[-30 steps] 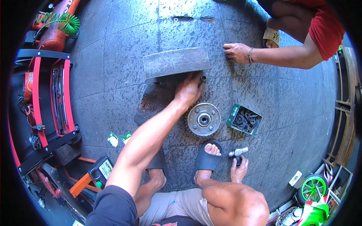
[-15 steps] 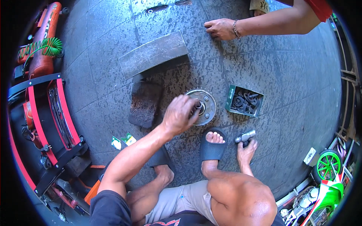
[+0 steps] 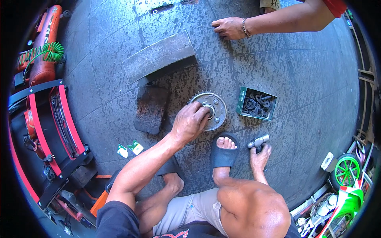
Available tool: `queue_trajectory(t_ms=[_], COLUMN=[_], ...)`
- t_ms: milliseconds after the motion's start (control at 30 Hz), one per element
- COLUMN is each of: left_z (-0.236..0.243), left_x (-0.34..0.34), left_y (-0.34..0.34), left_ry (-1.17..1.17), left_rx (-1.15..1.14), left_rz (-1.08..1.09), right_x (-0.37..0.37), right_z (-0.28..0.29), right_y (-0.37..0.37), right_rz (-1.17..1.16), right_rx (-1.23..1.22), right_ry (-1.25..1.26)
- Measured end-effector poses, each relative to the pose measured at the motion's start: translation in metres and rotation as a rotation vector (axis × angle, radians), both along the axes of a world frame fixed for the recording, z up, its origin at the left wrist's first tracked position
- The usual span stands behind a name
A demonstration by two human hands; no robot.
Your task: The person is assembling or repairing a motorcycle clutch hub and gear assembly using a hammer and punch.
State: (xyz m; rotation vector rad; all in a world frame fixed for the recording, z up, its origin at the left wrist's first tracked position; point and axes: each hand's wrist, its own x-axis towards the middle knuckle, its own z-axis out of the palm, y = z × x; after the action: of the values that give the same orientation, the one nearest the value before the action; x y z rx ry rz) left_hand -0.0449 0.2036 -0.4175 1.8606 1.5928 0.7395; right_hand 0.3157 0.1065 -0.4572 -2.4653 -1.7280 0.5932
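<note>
My left hand [image 3: 189, 121] is closed on a small dark cylinder, mostly hidden by my fingers, at the centre of a toothed metal sprocket hub [image 3: 218, 103] lying on the floor. My right hand [image 3: 260, 156] grips a hammer [image 3: 258, 141] with a silver head, beside my right sandal [image 3: 222, 156]. Right of the hub sits a green-edged open box [image 3: 256, 104] full of rings and small metal parts. Left of it lies a dark, worn block [image 3: 150, 109]. Beyond that rests a long grey metal block [image 3: 158, 55], angled across the floor.
A co-worker's hand [image 3: 230, 28] rests low at the top right. A red compressor tank [image 3: 43, 67] with green coiled hose and a red-black tool rack [image 3: 39, 146] line the left. Small cards [image 3: 135, 147] lie by my left foot. A green-wheeled machine [image 3: 347, 170] stands at lower right.
My left hand has moved from beside the long metal block down onto the hub's centre with the small cylinder. The view has shifted. My right hand still holds the hammer.
</note>
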Motion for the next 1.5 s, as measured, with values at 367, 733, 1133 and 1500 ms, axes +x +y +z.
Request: queue_trajectory(t_ms=[367, 733, 1133, 1500], left_z=[0.003, -0.017, -0.005, -0.020], left_x=[0.002, 0.006, 0.005, -0.012], left_y=[0.016, -0.009, 0.009, -0.023], left_ry=[0.057, -0.014, -0.024, -0.234], left_rx=[-0.049, -0.541, -0.554, -0.479], left_rz=[0.129, 0.551, 0.434, 0.579], right_x=[0.001, -0.003, 0.001, -0.135], right_z=[-0.001, 0.003, 0.006, 0.067], right_y=[0.001, 0.003, -0.002, 0.095], right_rz=[-0.012, -0.019, -0.008, 0.502], right_rx=[-0.013, -0.021, 0.074, 0.127], right_ry=[0.004, 0.022, 0.025, 0.608])
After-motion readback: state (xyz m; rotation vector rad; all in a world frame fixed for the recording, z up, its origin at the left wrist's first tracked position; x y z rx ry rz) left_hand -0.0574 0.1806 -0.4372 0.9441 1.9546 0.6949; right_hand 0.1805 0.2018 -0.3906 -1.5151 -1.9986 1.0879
